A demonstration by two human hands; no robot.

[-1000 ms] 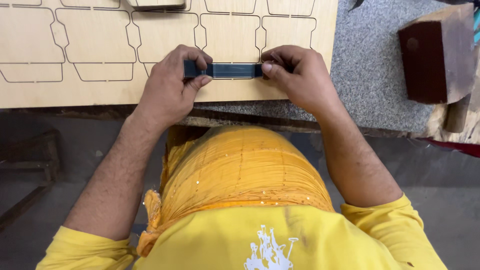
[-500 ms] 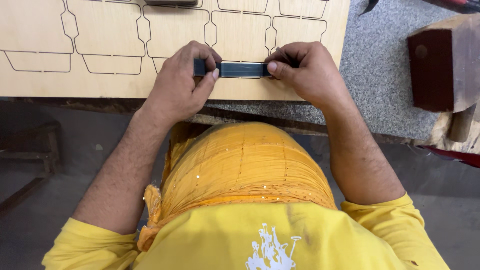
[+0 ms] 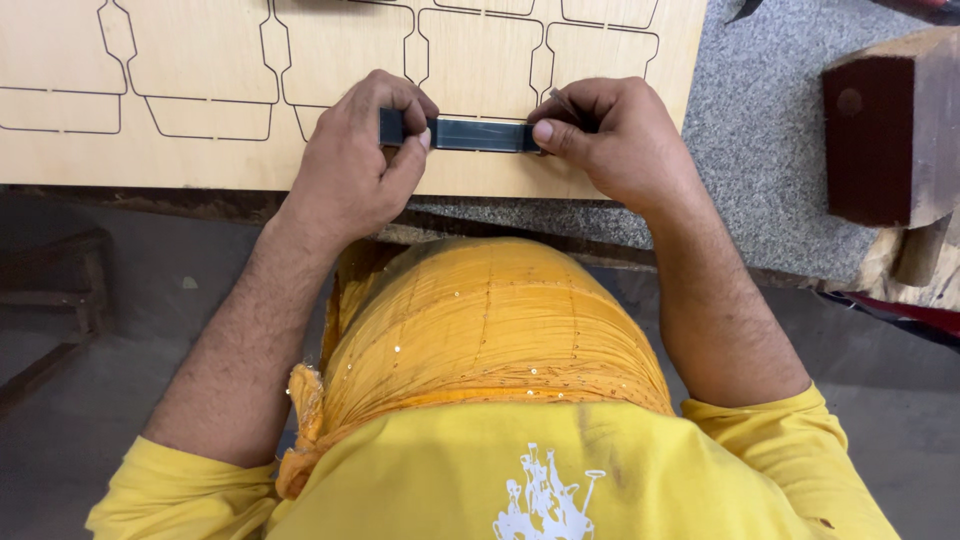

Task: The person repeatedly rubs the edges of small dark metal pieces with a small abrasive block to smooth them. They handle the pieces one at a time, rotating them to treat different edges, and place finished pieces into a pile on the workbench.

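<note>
- Head view: your left hand [image 3: 350, 170] and your right hand [image 3: 620, 150] each pinched one end of a dark metal strip [image 3: 478, 135], thumb and fingers pressed together on it.
- The strip lay level between the two grips, its lower edge against the plywood board [image 3: 200, 150], near the board's front edge.
- No packages, labels or signs showed around the grip; the only markings were thin dark cut outlines [image 3: 270, 75] on the board, beyond and to the left of the strip.
- To the right of your right grip, well apart, a dark red wooden block [image 3: 885, 130] stood on the grey stone slab [image 3: 770, 150] that carried the board.
- Below the grip, toward you, your orange cloth [image 3: 480, 340] and yellow shirt [image 3: 560, 470] filled the view; nothing lay between your hands and the strip.
- Against the earlier frames, both hands kept the same pinch on the strip's ends; the whole scene had shifted slightly in the picture, the block sitting farther right.
</note>
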